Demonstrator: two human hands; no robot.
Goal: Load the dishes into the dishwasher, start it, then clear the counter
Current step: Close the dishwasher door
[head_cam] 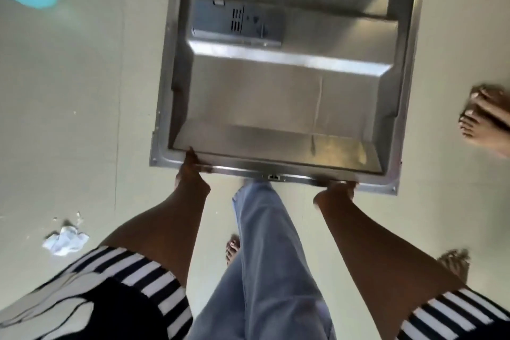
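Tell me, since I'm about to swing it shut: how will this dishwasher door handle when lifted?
The dishwasher door looks like rigid pressed steel, so it should lift without flexing. Probably heavyish: the left hand and right hand both grip its front edge. The smooth rim may be slippery.

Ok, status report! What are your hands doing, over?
Left hand and right hand both gripping near edge of open dishwasher door. Nothing on the door. Another person's bare feet by its right side; crumpled paper on the floor, left.

Crumpled paper [66, 240] lies left of door [276, 91].
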